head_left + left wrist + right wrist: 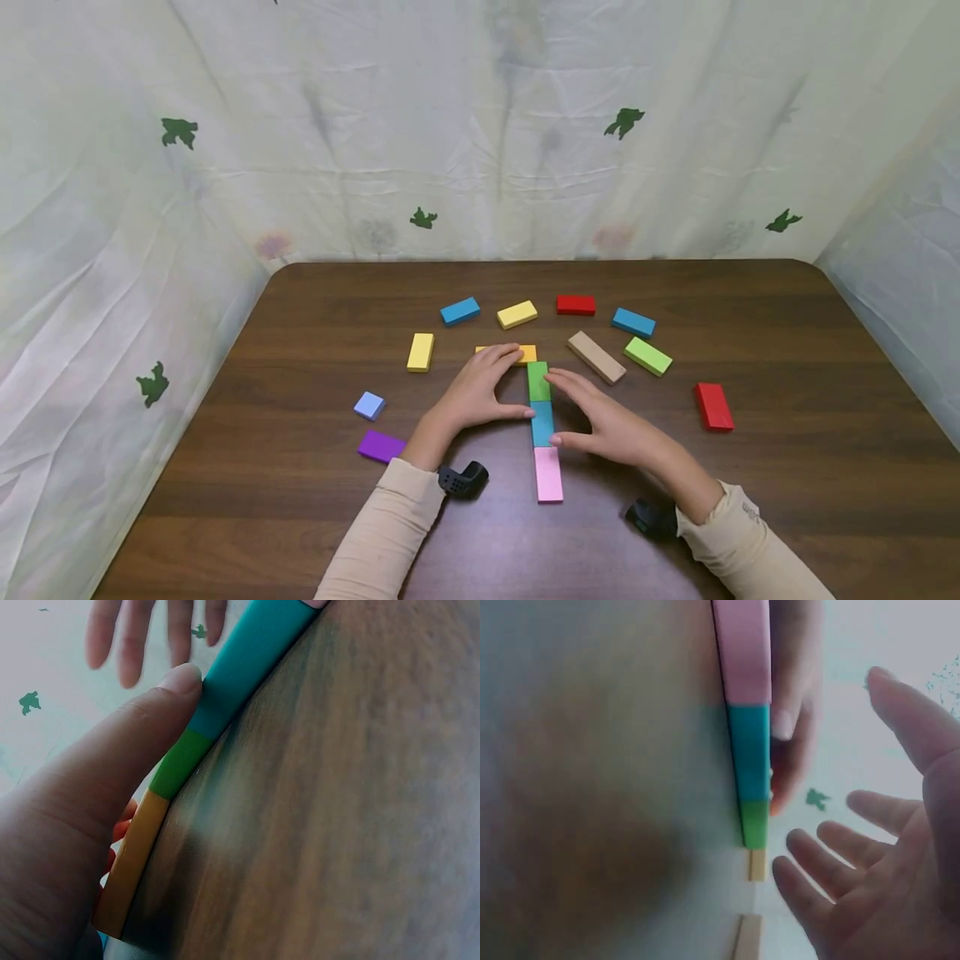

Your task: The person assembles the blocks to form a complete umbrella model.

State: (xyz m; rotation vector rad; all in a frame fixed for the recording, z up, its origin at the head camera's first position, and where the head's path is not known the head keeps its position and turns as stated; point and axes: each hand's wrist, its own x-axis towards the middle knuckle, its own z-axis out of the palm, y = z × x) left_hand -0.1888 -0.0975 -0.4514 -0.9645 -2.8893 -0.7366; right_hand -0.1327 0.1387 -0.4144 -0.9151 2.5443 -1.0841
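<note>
A pink block (548, 476), a blue block (542, 425) and a green block (538, 382) lie end to end in a straight column. Across the far end of the column lies an orange block (528, 355), partly hidden by the left fingers. My left hand (472, 392) is spread at the column's left side, its thumb at the blue block's edge and its fingertips over the orange block. On the other side my right hand (611, 425) has loosely extended fingers beside the green block and its thumb near the blue one. Neither hand grips anything.
Blue, yellow and red blocks, including a red block (575, 305), form an arc at the back. A tan block (596, 357) and a lime block (648, 357) lie right of the column. A purple block (381, 447) sits by the left wrist; another red block (714, 407) lies far right.
</note>
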